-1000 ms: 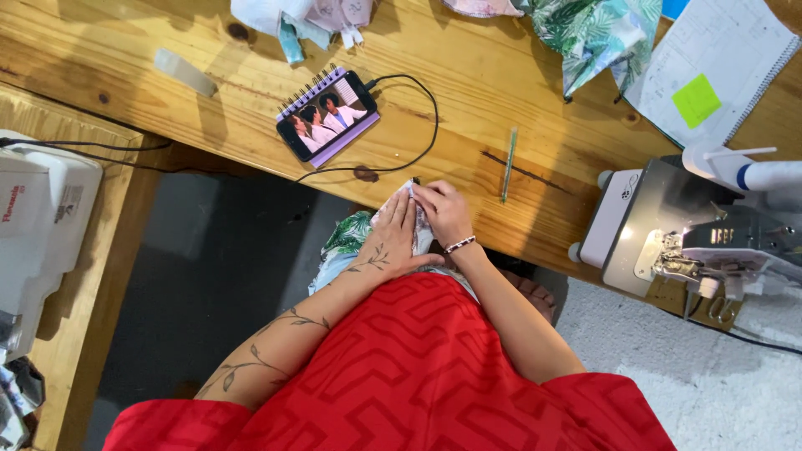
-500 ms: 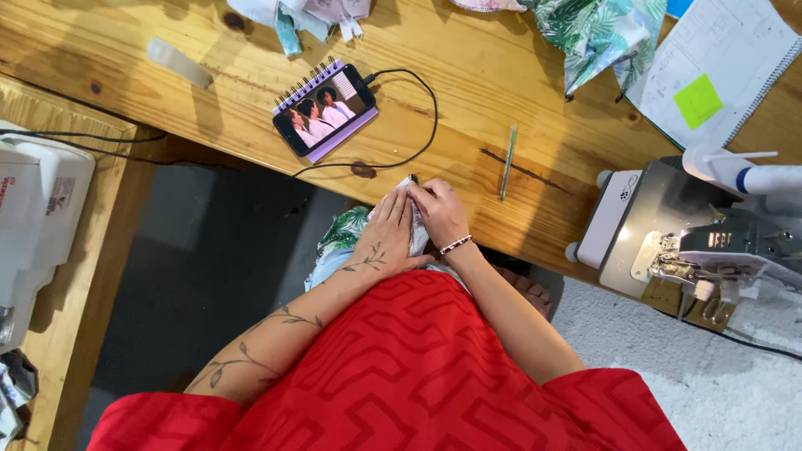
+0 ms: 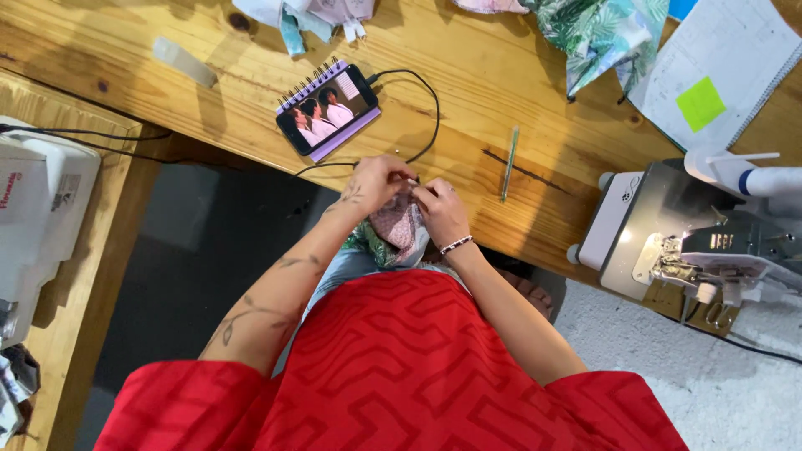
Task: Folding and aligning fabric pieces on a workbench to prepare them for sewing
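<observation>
My left hand [image 3: 373, 182] and my right hand [image 3: 440, 209] meet at the near edge of the wooden table [image 3: 468, 108], both pinching a small piece of pink patterned fabric [image 3: 399, 225]. The fabric hangs down between the hands toward my lap, over a green leafy cloth [image 3: 368, 244]. A beaded bracelet sits on my right wrist. My red garment [image 3: 401, 367] fills the lower part of the view.
A phone [image 3: 327, 110] lies on a spiral notebook, with a black cable [image 3: 426, 117] looping from it. A thin metal tool [image 3: 510, 164] lies right of my hands. Sewing machines stand at right [image 3: 693, 242] and left [image 3: 38, 209]. Fabric scraps [image 3: 597, 29] and a paper pad [image 3: 710, 71] lie behind.
Both hands have stayed together on the fabric at the table edge, with small finger movements. The view has shifted slightly.
</observation>
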